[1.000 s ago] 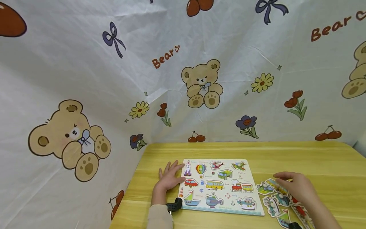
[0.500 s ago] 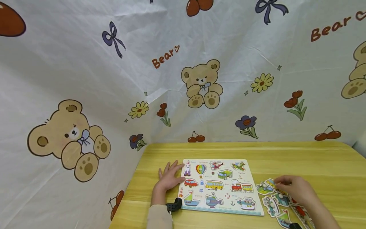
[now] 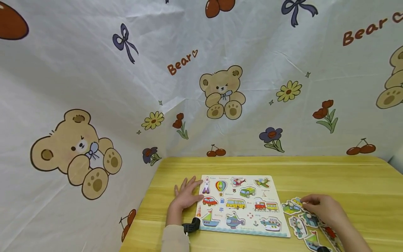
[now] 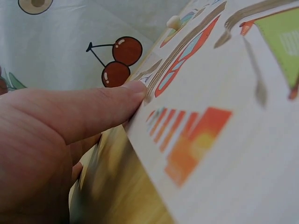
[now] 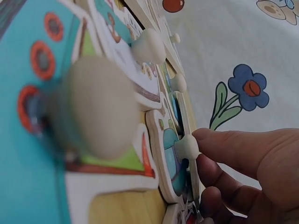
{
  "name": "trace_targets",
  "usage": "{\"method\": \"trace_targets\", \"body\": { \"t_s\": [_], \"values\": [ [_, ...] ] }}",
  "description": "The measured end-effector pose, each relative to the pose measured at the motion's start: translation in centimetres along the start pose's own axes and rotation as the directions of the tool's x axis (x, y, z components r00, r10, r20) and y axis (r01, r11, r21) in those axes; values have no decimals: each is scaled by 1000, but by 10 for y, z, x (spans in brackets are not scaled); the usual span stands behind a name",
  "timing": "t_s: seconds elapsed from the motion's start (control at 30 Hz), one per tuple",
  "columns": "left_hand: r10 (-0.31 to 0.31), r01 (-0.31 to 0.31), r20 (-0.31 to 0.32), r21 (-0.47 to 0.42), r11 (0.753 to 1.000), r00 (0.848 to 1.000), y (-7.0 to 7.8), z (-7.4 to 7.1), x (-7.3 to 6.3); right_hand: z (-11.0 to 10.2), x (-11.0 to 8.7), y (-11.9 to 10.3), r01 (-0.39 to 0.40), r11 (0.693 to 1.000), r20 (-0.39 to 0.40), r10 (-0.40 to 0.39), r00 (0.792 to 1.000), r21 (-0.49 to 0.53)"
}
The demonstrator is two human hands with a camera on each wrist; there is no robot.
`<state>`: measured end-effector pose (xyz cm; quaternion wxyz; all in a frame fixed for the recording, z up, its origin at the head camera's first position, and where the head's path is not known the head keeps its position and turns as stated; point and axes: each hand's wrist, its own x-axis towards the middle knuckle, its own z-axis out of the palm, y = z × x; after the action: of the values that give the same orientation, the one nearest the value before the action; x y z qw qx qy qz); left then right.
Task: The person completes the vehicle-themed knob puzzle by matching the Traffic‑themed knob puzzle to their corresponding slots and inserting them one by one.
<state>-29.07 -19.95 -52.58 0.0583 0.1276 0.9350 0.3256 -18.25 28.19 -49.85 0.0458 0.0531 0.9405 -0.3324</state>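
My left hand (image 3: 185, 196) lies by the left edge of a white vehicle puzzle board (image 3: 226, 231), fingers spread. Its thumb (image 4: 112, 102) touches the board's edge in the left wrist view. To the board's right, my right hand (image 3: 327, 210) pinches a yellow puzzle piece (image 3: 297, 201), partly covered by the fingers. In the right wrist view the thumb (image 5: 219, 140) is at a pale round knob (image 5: 188, 147) with curled fingers below, the piece seen edge-on. Loose knobbed pieces lie beneath, including a green vehicle piece (image 3: 291, 207) and a sailboat piece (image 3: 312, 241).
Vehicle pictures such as a bus (image 3: 236, 203) and a train (image 3: 266, 205) show on the board. A white ship-like piece (image 3: 298, 226) lies right of it. Behind the wooden table (image 3: 362, 182) hangs a bear-patterned cloth (image 3: 252, 140).
My right hand has lowered slightly over the loose pieces, and its thumb and fingers have come together at the yellow piece. The left hand and the board stay put.
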Motion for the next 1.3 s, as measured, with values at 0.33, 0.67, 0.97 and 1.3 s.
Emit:
{"method": "trace_targets", "body": {
  "t_s": [0.33,0.67,0.97,1.3],
  "values": [
    [13,-13,11,-15,1000,1000,2,3,-2,-1,-1,1,-17,1000,-5,17,1000,-10],
    [7,-7,6,-1,1000,1000,1,3,0,-5,-1,-6,-11,1000,-52,9,999,-28],
    [0,0,2,0,1000,1000,-1,3,-2,-2,-4,-15,23,998,-102,-29,994,-61],
    [-1,1,-3,5,1000,1000,0,1,0,5,0,-36,98,994,-140,-103,985,-43]
  ]
}}
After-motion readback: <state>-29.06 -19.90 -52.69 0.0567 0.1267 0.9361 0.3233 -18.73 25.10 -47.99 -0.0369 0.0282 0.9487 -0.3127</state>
